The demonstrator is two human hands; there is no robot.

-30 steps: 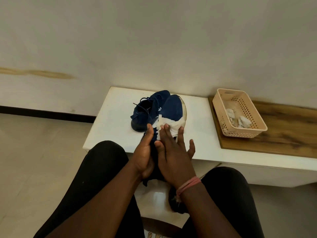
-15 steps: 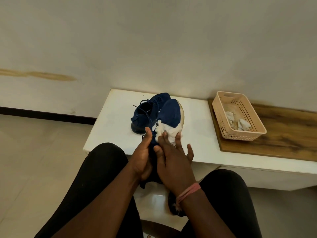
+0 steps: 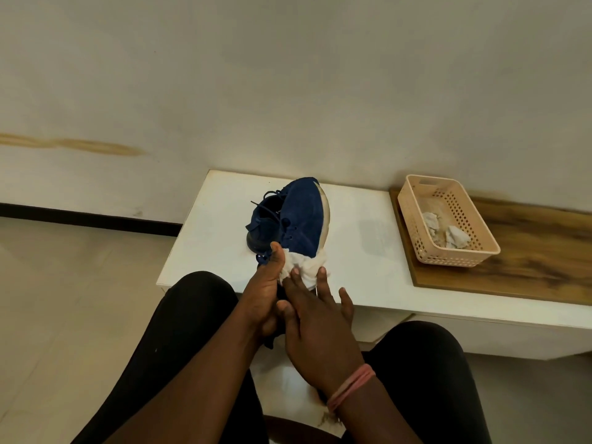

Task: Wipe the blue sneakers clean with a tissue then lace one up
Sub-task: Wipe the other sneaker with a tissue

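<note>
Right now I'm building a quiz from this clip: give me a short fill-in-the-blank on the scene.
1. The right hand presses a white ____ against the held sneaker.
2. The left hand grips that sneaker near its ____.
3. Crumpled tissues lie inside the beige ____.

Missing words: tissue; heel; basket

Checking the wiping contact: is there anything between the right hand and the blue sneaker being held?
Yes. A crumpled white tissue lies between the right hand fingers and the blue suede sneaker with a pale sole; it is the wiping tool, no obstruction. The left hand grips the sneaker directly.
</note>
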